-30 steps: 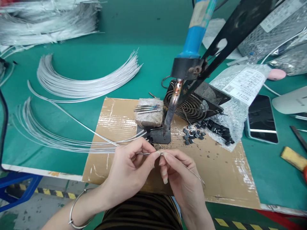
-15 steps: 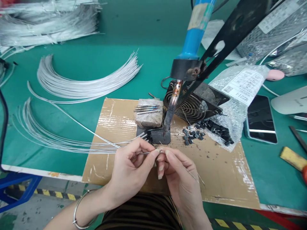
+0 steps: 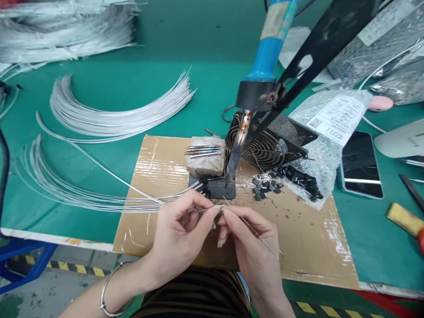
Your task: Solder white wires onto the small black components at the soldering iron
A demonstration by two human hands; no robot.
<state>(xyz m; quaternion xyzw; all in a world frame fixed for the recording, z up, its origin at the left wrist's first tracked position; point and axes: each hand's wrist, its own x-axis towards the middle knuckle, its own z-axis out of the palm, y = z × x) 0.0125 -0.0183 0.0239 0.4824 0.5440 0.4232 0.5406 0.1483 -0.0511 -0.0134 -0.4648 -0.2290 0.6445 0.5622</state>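
My left hand (image 3: 180,232) pinches the end of a thin white wire (image 3: 99,165) that runs off to the left over the green bench. My right hand (image 3: 250,245) pinches a fine metal lead (image 3: 256,232) that slants down to the right. Both fingertips meet just in front of a small black fixture (image 3: 220,189). Above the fixture hangs a blue-handled soldering iron (image 3: 243,128) on a black arm, its tip pointing down at the fixture.
A cardboard sheet (image 3: 308,238) covers the bench front. On it lie a sponge block with pins (image 3: 206,160), a black fan (image 3: 268,143) and several small black parts (image 3: 265,187) spilling from a bubble bag (image 3: 326,137). White wire bundles (image 3: 115,117) lie left; a phone (image 3: 361,165) lies right.
My right hand's fingers have shifted slightly, and the fine lead now slants across the back of that hand. My left hand and the white wire have stayed in place.
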